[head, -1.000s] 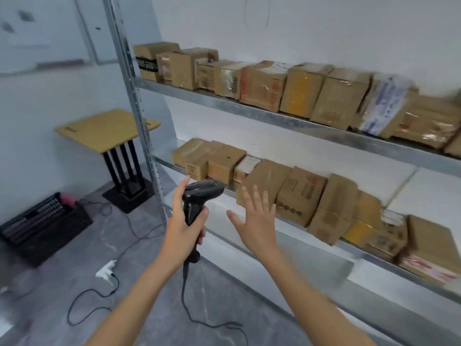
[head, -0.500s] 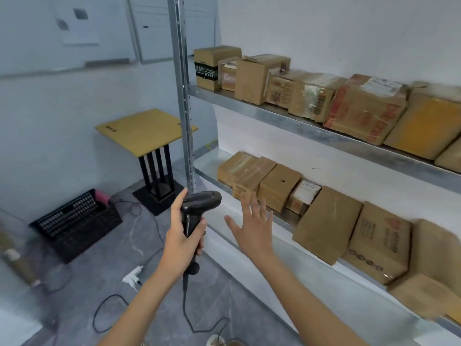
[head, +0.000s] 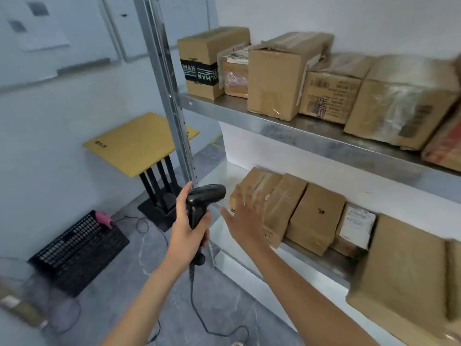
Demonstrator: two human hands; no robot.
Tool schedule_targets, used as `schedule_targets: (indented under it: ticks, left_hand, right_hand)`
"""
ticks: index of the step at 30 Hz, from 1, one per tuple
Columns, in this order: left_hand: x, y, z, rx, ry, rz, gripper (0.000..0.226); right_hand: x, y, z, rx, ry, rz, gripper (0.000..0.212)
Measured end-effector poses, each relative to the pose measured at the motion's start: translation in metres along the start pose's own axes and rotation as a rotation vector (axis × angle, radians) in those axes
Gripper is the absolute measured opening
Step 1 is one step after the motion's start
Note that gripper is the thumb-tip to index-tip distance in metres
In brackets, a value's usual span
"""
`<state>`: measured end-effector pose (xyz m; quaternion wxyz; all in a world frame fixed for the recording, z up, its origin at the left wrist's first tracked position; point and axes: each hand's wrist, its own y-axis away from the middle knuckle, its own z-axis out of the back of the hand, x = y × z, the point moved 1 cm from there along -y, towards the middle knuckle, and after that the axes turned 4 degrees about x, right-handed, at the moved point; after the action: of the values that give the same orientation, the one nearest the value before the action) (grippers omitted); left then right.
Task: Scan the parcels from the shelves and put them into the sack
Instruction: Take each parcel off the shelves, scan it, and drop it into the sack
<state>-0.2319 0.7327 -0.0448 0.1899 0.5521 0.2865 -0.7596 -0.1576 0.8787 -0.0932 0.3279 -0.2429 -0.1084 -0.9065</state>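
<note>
My left hand [head: 185, 231] grips a black corded barcode scanner [head: 203, 199], held upright in front of the shelf post. My right hand [head: 245, 217] is spread flat with straight fingers, just in front of the leftmost brown parcels [head: 272, 201] on the lower shelf [head: 311, 255]; whether it touches them I cannot tell. Several more cardboard parcels [head: 282, 76] stand in a row on the upper shelf [head: 287, 131]. No sack is in view.
A steel shelf post [head: 169, 96] rises just left of the parcels. Left of it stand a small yellow-topped table [head: 139, 143] and a black plastic crate [head: 77, 250] on the grey floor. The scanner's cable [head: 199, 318] trails across the floor.
The view has swung left and closer to the shelf's left end. My right hand has stayed spread and moved toward the leftmost lower parcels. The scanner remains in my left hand.
</note>
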Motion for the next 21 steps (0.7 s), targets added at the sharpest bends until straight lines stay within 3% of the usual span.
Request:
schedule_targets:
  ticks: [11, 21]
  left_hand:
    - [0.075, -0.077, -0.012, 0.086, 0.140, 0.160, 0.075]
    - [0.125, -0.160, -0.019, 0.328, 0.235, 0.173, 0.084]
  right_hand:
    - [-0.022, -0.091, -0.040, 0.013, 0.071, -0.246, 0.076]
    - [-0.040, -0.128, -0.068, 0.000, 0.152, -0.496, 0.102]
